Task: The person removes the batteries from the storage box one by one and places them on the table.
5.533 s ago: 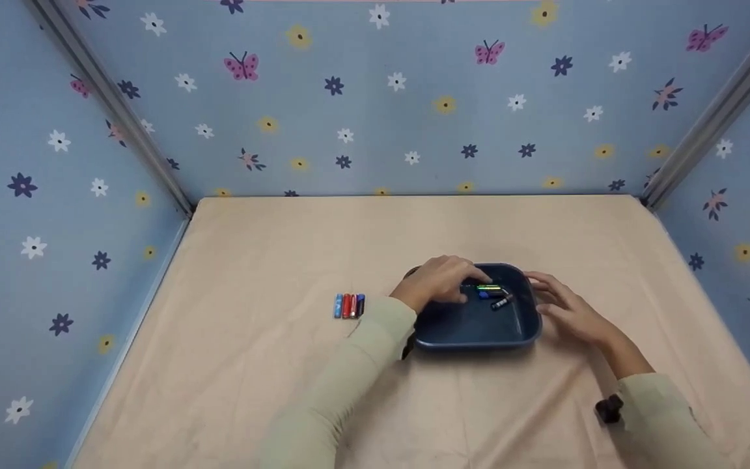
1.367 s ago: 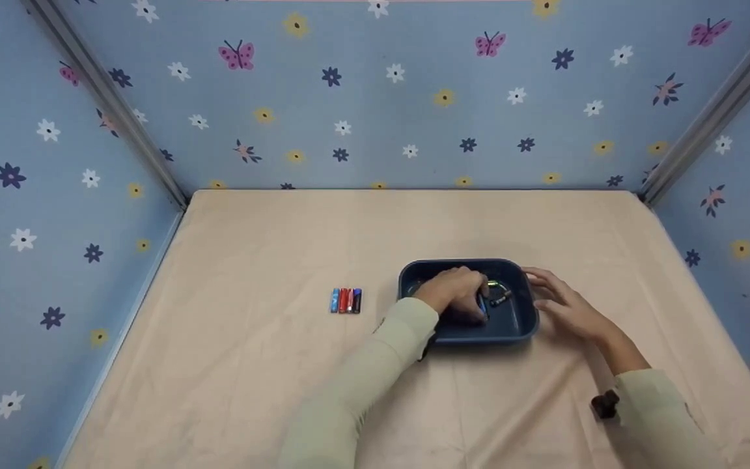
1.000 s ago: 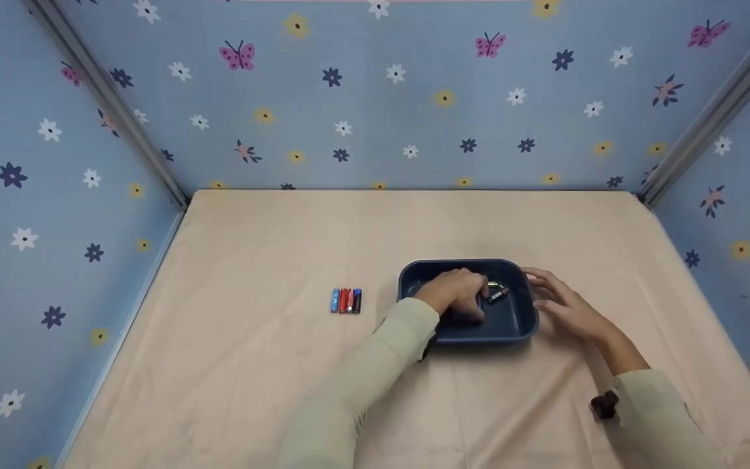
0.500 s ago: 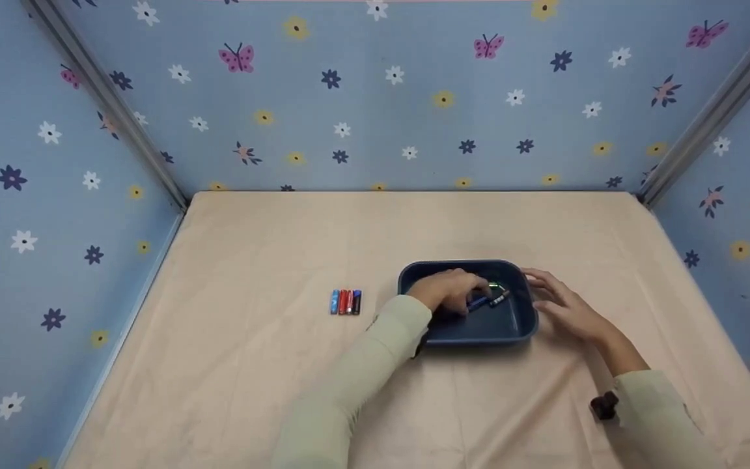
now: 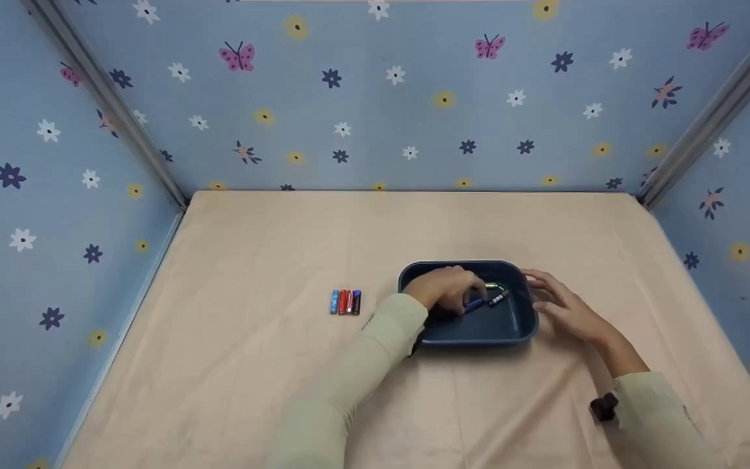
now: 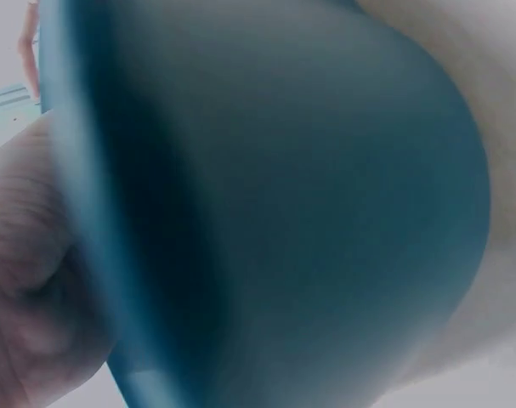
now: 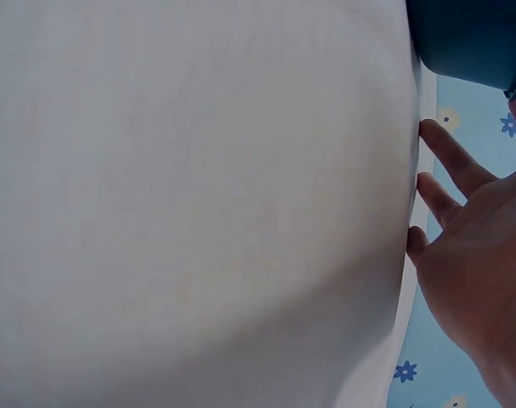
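Observation:
Inside the dark blue plastic bin (image 5: 479, 340), my left hand (image 5: 443, 286) reaches down with curled fingers and pinches a blue battery (image 5: 474, 304). Just right of it, a dark battery with a pale band (image 5: 499, 298) and a green-gold one (image 5: 493, 285) lie on the bin's floor. In the left wrist view the bin's wall (image 6: 326, 187) hides the fingertips; only part of the left palm (image 6: 28, 272) shows. My right hand (image 5: 564, 309) stays at the bin's right side, fingers extended and spread; the right wrist view shows its fingers (image 7: 466, 166) below the bin's corner.
Left of the bin, several batteries (image 5: 346, 302) in light blue, red and black stand side by side in a neat row on the peach cloth (image 5: 251, 273). Blue flowered panels (image 5: 375, 98) enclose the table at the back and both sides.
My left hand has shifted slightly left within the bin, and the blue battery has gone from upright to slanting low at its fingertips. The right hand and the row of batteries have stayed put.

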Available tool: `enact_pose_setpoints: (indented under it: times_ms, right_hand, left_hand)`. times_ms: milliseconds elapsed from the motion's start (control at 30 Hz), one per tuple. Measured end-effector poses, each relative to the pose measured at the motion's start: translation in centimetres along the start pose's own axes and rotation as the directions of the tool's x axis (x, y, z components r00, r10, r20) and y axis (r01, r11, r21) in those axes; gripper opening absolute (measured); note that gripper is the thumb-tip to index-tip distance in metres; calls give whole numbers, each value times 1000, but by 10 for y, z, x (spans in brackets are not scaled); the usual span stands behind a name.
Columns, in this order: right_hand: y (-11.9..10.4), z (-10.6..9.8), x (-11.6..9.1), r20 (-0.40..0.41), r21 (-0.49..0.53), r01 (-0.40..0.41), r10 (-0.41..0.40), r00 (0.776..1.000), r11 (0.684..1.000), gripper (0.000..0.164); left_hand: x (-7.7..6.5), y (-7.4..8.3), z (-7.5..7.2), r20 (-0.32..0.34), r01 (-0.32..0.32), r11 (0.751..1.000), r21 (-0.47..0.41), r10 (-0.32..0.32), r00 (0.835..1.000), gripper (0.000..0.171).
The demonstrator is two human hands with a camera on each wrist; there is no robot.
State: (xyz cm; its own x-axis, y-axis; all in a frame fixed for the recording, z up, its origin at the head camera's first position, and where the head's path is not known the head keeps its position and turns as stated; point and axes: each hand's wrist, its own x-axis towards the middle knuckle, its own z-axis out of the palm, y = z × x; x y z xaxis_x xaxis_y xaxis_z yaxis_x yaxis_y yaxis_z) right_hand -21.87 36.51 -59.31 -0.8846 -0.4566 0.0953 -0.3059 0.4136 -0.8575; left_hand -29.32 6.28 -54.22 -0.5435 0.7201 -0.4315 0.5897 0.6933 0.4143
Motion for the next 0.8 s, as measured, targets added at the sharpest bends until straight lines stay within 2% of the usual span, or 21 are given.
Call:
enact_pose_setpoints:
  times_ms: [133,300,567,800]
  right_hand:
    - [1,2,0,-2,4,22,-22,1000,1000,60]
    - [1,1,0,-4,9,17,-17,1000,1000,60]
    - [0,1,1,-5,-15,10,-10,1000,1000,60]
    - [0,1,1,-17,-16,11,-12,1000,1000,60]
  left_hand:
    - [-14,1,-9,-20,-39,999,8,39,999,53]
    - [-23,1,-17,-55,-57,998,21,58,997,52]
    - [-35,2,-20,-28,-42,992,121,46,999,52]
    - [-53,-5,-25,-97,-28,995,94,38,995,50]
